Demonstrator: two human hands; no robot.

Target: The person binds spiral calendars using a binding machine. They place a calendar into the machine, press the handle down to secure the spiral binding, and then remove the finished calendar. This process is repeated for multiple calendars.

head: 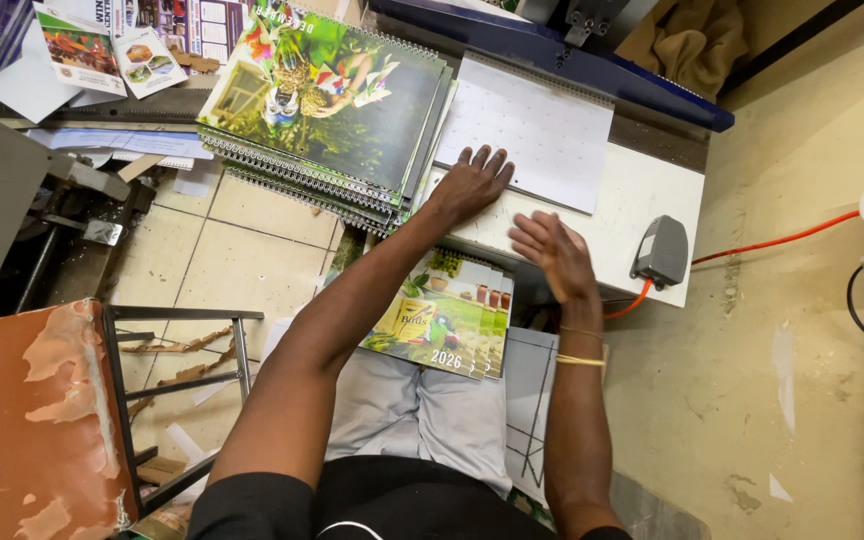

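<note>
My left hand (pixel 470 183) lies flat, fingers spread, on the lower left edge of a white calendar sheet (pixel 537 125) with a spiral-punched top, which rests on the white work surface (pixel 642 200) of a binding machine. My right hand (pixel 552 252) hovers open just above the surface's front edge, holding nothing. A stack of colourful calendar pages (pixel 452 315) sits on my lap below the hands.
A pile of spiral-bound calendars (pixel 327 100) with a green picture cover lies left of the sheet. A grey pedal switch (pixel 662 250) with an orange cable (pixel 782 240) sits at the surface's right. A worn orange chair (pixel 32 420) stands at lower left.
</note>
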